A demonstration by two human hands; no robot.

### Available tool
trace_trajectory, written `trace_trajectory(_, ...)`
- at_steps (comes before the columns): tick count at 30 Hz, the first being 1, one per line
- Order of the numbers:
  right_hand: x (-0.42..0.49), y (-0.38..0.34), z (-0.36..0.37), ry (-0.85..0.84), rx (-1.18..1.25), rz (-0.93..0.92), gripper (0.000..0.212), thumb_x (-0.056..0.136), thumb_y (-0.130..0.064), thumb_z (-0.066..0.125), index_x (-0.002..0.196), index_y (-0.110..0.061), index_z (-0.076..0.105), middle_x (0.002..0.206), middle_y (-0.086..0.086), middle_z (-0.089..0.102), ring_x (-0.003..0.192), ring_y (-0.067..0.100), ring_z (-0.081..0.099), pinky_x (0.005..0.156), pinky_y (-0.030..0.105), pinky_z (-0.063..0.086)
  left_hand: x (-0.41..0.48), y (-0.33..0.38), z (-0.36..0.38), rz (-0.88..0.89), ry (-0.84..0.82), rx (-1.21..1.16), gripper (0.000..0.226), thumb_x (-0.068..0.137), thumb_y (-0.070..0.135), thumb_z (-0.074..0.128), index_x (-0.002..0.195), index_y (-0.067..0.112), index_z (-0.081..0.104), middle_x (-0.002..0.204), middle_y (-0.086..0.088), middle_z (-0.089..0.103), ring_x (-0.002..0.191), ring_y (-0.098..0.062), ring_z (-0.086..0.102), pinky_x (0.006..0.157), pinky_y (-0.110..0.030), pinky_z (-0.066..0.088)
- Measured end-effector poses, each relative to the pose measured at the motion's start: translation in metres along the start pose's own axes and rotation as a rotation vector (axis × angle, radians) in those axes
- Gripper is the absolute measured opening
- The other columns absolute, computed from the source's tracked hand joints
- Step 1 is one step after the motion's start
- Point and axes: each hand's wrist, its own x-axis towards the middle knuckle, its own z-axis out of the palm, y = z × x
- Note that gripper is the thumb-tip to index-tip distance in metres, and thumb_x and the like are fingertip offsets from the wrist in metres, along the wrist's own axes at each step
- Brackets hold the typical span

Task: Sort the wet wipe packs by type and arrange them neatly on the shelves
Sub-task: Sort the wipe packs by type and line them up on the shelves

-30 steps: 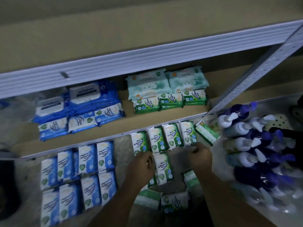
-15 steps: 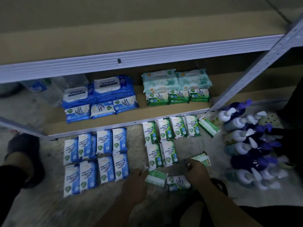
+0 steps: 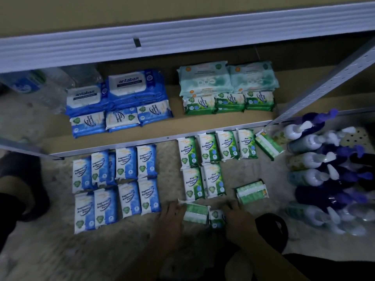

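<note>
Blue wipe packs point(image 3: 125, 183) lie in rows on the floor at the left, green pine wipe packs point(image 3: 203, 167) in rows to their right. On the low shelf point(image 3: 203, 124) sit stacked blue packs point(image 3: 121, 104) and green and teal packs point(image 3: 227, 92). My left hand point(image 3: 170, 222) grips the left end of a face-down green pack point(image 3: 195, 213) on the floor. My right hand point(image 3: 237, 220) holds a second green pack point(image 3: 216, 219) just beside it. Another face-down green pack point(image 3: 251, 191) lies loose further right, and a tilted one point(image 3: 268, 146) rests by the shelf post.
Several spray bottles point(image 3: 324, 169) with white and purple heads crowd the floor at the right. A perforated metal post point(image 3: 324, 88) slants up from the shelf corner. A dark shoe point(image 3: 20, 179) is at the left edge, and clear plastic bottles point(image 3: 40, 86) stand at the shelf's left end.
Both hands pulled back from the green rows toward me, to the loose packs nearest me. The view shifted left and down, so the shelf and floor rows sit further right.
</note>
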Motion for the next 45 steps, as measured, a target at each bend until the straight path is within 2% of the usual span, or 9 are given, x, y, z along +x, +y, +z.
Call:
trace_trajectory(7,0.017,0.003,0.005,0.026,-0.091,-0.015,0.08,0.088,-0.033,0.067,0.154,-0.026,0.023,0.155,0.009,0.027,0.142,0.035,0.029,0.113,0.046,0.035,0.004,0.001,0.006,0.027,0.021,-0.031,0.068,0.069,0.049,0.061,0.127,0.014,0.062,0.127,-0.008,0.061,0.117,-0.031,0.06,0.087,-0.041,0.055)
trace_trajectory(12,0.018,0.002,0.001,0.042,-0.147,-0.025,0.075,0.087,-0.033,0.067,0.151,-0.027,0.029,0.156,0.006,0.028,0.144,0.035,0.022,0.113,0.048,0.027,0.005,0.003,0.008,0.068,0.053,-0.021,0.075,0.087,0.052,0.059,0.149,0.012,0.04,0.147,-0.008,0.044,0.138,-0.03,0.037,0.11,-0.04,0.034)
trace_trajectory(16,0.013,0.004,0.005,0.032,-0.129,-0.062,0.071,0.087,-0.038,0.063,0.149,-0.032,0.03,0.15,0.004,0.043,0.144,0.037,0.021,0.112,0.05,0.023,0.001,0.002,-0.004,0.073,0.002,-0.024,0.1,0.067,0.079,0.027,0.139,0.014,0.05,0.138,-0.007,0.05,0.13,-0.028,0.041,0.106,-0.038,0.034)
trace_trajectory(19,0.004,0.002,-0.003,0.006,-0.068,-0.095,0.07,0.081,-0.039,0.065,0.145,-0.037,0.036,0.141,0.001,0.053,0.138,0.035,0.03,0.108,0.047,0.028,-0.008,-0.002,-0.012,0.035,-0.065,-0.111,0.104,0.057,0.082,0.031,0.133,0.017,0.057,0.132,-0.006,0.054,0.124,-0.026,0.047,0.1,-0.033,0.035)
trace_trajectory(24,-0.017,0.004,-0.029,0.026,0.279,-0.119,0.055,0.074,-0.033,0.075,0.126,-0.026,0.061,0.126,0.002,0.063,0.117,0.025,0.059,0.095,0.033,0.049,-0.033,-0.001,-0.033,-0.049,-0.297,-0.374,0.065,0.07,0.042,0.081,0.127,0.02,0.06,0.116,0.007,0.06,0.097,-0.009,0.057,0.075,-0.018,0.046)
trace_trajectory(28,-0.041,0.012,-0.051,0.225,0.6,-0.138,0.016,0.082,-0.017,0.073,0.094,-0.021,0.062,0.091,0.007,0.065,0.084,0.022,0.062,0.066,0.029,0.047,-0.051,0.018,-0.059,0.017,-0.288,-0.524,0.047,0.083,0.031,0.07,0.129,0.028,0.059,0.117,0.006,0.064,0.104,-0.011,0.058,0.087,-0.025,0.045)
trace_trajectory(34,-0.075,0.004,-0.078,0.464,1.158,-0.02,0.042,0.066,0.022,0.071,0.087,-0.013,0.06,0.088,0.01,0.065,0.081,0.025,0.063,0.062,0.03,0.054,-0.075,0.05,-0.099,-0.165,-0.265,-0.931,0.017,0.081,-0.003,0.054,0.082,0.014,0.054,0.068,-0.001,0.048,0.057,-0.012,0.046,0.055,-0.024,0.038)
trace_trajectory(38,-0.089,-0.006,-0.091,0.51,1.508,0.031,0.043,0.076,0.019,0.071,0.098,-0.018,0.062,0.091,0.02,0.071,0.078,0.031,0.068,0.069,0.041,0.058,-0.081,0.06,-0.116,-0.149,-0.197,-1.397,0.043,0.064,0.008,0.072,0.106,0.01,0.064,0.091,-0.009,0.074,0.088,-0.029,0.069,0.079,-0.037,0.055)
trace_trajectory(45,-0.098,-0.011,-0.091,0.551,1.605,-0.022,0.054,0.081,0.003,0.075,0.114,-0.04,0.07,0.095,0.033,0.068,0.095,0.046,0.068,0.088,0.061,0.055,-0.087,0.065,-0.14,-0.009,-0.028,-1.532,0.058,0.074,-0.002,0.071,0.127,0.014,0.056,0.109,-0.009,0.075,0.103,-0.033,0.071,0.095,-0.05,0.053)
